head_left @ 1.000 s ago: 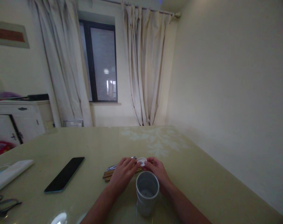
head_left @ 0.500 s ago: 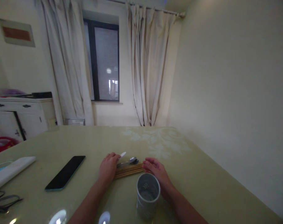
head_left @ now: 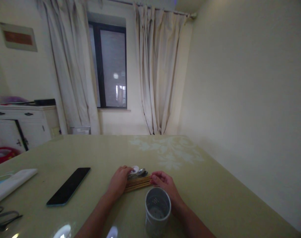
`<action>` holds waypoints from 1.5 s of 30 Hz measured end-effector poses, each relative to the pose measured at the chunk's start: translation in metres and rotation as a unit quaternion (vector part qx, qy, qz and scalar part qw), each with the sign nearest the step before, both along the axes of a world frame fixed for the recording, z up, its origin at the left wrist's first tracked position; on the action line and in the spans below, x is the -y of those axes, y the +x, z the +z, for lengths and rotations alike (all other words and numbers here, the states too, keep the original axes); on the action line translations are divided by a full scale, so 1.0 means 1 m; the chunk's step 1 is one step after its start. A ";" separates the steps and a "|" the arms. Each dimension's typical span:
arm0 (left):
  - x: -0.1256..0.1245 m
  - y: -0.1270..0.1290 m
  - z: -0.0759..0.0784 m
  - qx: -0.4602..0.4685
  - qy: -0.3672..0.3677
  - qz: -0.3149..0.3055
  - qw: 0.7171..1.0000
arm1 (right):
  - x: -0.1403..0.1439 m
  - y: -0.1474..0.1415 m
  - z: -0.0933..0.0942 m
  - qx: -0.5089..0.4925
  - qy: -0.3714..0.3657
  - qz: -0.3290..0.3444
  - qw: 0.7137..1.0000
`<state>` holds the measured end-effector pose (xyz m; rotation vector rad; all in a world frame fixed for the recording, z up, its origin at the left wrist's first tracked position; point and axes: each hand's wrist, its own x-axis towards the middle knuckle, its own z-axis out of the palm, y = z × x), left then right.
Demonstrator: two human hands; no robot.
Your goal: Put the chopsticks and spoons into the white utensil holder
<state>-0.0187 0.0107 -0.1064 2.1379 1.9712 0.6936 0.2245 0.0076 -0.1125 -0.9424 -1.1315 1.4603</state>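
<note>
While a bundle of brown wooden chopsticks (head_left: 138,183) lies flat on the pale green glossy worktop (head_left: 215,198), the left hand (head_left: 119,182) rests over its near left end, fingers curled down onto the sticks, with a small white round object (head_left: 134,170) at the fingertips; whether the fingers pinch that object cannot be told. At the bundle's other end the right hand (head_left: 165,185) lies loosely open, fingertips touching the sticks and gripping nothing that can be seen. Just behind the chopsticks, touching or nearly touching them, lie silver metal spoons (head_left: 141,172). Nearer the camera, between the two forearms, stands an upright grey cylindrical holder (head_left: 157,211) with holes in its base, nothing inside. To the left, well apart from the hands, a black rectangular smartphone (head_left: 68,185) lies face up. Farther left sit a flat white oblong case (head_left: 11,185) and a dark looped cable (head_left: 4,219) at the worktop's edge.
</note>
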 end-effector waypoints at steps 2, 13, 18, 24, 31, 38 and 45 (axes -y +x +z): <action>0.001 0.001 0.000 0.010 0.004 -0.006 1.000 | 0.000 0.000 0.000 0.001 0.001 0.003 1.000; 0.000 -0.004 -0.002 0.026 -0.001 -0.011 1.000 | -0.003 0.004 -0.001 0.014 0.009 -0.005 1.000; 0.001 -0.004 -0.002 0.015 0.000 -0.015 1.000 | -0.006 0.005 -0.005 0.008 0.008 0.001 1.000; 0.003 -0.005 -0.003 0.003 0.015 -0.014 1.000 | -0.009 0.006 -0.011 0.021 0.024 -0.008 0.999; 0.005 -0.007 -0.004 -0.004 0.022 0.010 1.000 | -0.012 0.007 -0.014 0.021 0.027 -0.005 0.999; 0.007 -0.005 -0.004 -0.004 0.024 0.019 1.000 | -0.014 0.008 -0.014 0.027 0.010 0.003 1.000; 0.006 -0.001 -0.007 -0.002 0.037 0.011 0.999 | -0.017 0.008 -0.017 0.050 0.014 0.012 0.999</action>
